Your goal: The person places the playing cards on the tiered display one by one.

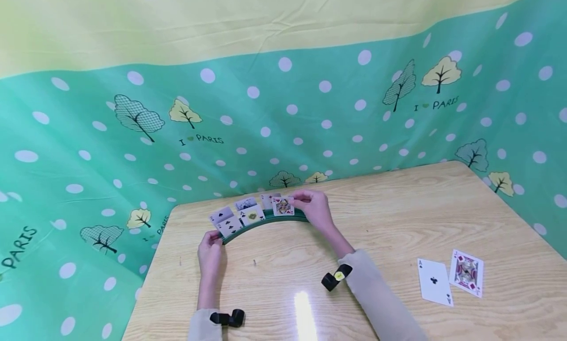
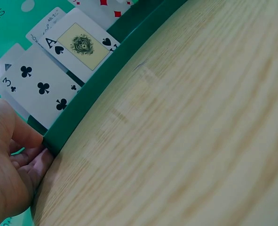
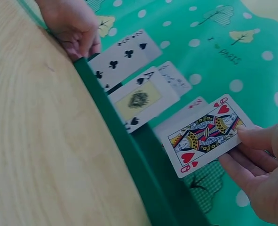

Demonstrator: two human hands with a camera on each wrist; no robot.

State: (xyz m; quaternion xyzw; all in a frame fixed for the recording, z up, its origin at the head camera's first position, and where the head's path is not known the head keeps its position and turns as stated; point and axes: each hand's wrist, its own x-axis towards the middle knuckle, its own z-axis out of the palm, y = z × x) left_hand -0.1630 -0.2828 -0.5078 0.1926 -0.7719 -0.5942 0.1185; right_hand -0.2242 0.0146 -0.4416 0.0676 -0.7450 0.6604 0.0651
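My left hand (image 1: 209, 250) pinches the near left end of a curved green card holder (image 2: 99, 82), thumb and fingers at its tip. In my right hand (image 1: 315, 209) the queen of hearts (image 3: 204, 136) is gripped by one short edge, thumb on its face and fingers behind. It overlaps a diamonds card (image 2: 103, 9) in the back row. The front row has the three of clubs (image 2: 37, 84) and the ace of spades (image 2: 77, 44). Behind them stand a two of spades (image 1: 220, 215) and a card with a dark drawing (image 1: 245, 203), both partly hidden.
An ace of clubs (image 1: 435, 282) and a diamonds face card (image 1: 467, 273) lie face up on the wooden table (image 1: 376, 232) at the right. A green dotted cloth (image 1: 283, 114) hangs behind the table's back edge, close beyond the holder.
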